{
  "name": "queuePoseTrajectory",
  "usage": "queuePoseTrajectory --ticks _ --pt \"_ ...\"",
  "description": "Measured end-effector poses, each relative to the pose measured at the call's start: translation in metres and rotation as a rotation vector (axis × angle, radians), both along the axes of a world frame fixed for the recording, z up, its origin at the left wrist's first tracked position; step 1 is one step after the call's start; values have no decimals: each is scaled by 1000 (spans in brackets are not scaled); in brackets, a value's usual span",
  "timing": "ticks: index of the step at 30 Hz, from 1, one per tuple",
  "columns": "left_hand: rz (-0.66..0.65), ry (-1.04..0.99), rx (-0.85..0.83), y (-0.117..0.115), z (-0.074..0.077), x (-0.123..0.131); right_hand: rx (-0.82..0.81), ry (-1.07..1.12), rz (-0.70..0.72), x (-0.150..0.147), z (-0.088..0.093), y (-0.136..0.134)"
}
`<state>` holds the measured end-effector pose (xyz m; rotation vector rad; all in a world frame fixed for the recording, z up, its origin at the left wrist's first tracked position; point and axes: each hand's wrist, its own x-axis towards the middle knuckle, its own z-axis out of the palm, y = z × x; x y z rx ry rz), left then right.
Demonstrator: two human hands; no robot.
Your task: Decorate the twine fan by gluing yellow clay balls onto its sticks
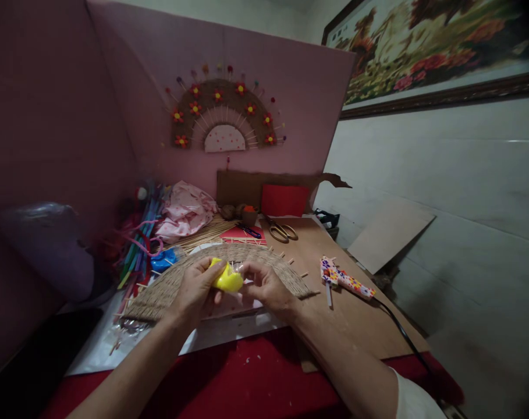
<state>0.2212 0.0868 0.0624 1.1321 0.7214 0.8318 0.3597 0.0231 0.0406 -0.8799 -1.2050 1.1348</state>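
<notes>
A small packet of yellow modelling clay [227,279] in clear plastic is between my two hands. My left hand [201,284] is closed on the yellow clay, thumb on top. The fingers of my right hand [264,285] pinch the clear wrapping at the packet's right end. Directly beneath both hands lies a half-round fan of woven twine [159,295] with wooden sticks poking out of its curved edge. My hands hide part of its middle.
A flower-patterned glue gun [345,280] with a black cord lies on the brown board [377,331] at right. Scissors [283,231], a utility knife [248,230], pink cloth [185,206], a blue packet [163,260] and pipe cleaners [135,250] lie behind. A finished fan [218,93] hangs on the pink panel.
</notes>
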Motion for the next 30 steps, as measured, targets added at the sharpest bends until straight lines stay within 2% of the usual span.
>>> queuePoseTrajectory --ticks 3,7,11,16,19,24,27,30 --pt "62 4 30 3 0 0 12 -26 -80 -1 0 1" --pt "124 6 120 8 0 -4 111 -128 -222 1 -3 4" --pt "178 53 240 9 1 -6 210 -200 -270 5 -3 6" --pt "138 106 269 7 0 -5 75 -60 -235 5 0 5" --pt "140 94 320 4 -1 -2 -6 -1 -286 6 -2 8" --pt "5 79 219 -2 2 2 118 -131 -495 7 -3 10" --pt "7 114 238 -4 4 3 178 -215 -584 6 -2 8" --pt "31 157 307 -3 1 3 167 -252 -650 2 -1 5"
